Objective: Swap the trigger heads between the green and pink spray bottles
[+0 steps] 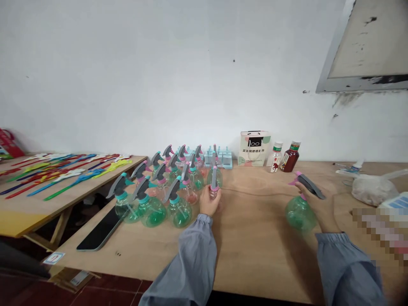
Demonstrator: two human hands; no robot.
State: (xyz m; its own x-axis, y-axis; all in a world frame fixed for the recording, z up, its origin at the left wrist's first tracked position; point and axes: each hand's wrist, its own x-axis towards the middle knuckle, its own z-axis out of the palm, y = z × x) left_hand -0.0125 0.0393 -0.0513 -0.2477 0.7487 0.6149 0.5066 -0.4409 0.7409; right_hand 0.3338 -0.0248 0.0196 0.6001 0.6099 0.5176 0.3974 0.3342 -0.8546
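Note:
In the head view, my left hand (208,203) is closed around the pink neck of a spray bottle (214,180) with a grey trigger head, at the right end of a group of spray bottles. To the right, my right hand (325,219) grips a green spray bottle (299,213) by its pink collar, under the grey trigger head; the bottle is slightly blurred and its contact with the table cannot be made out. Several round green and pink spray bottles (153,211) with grey heads stand in rows left of my left hand.
A phone (100,231) lies left of the bottles. Behind stand light-blue racks (225,158), a paper bag (254,148) and two sauce bottles (290,157). A plastic bag (374,189) sits at right. Colourful flat sticks (68,174) cover the left table.

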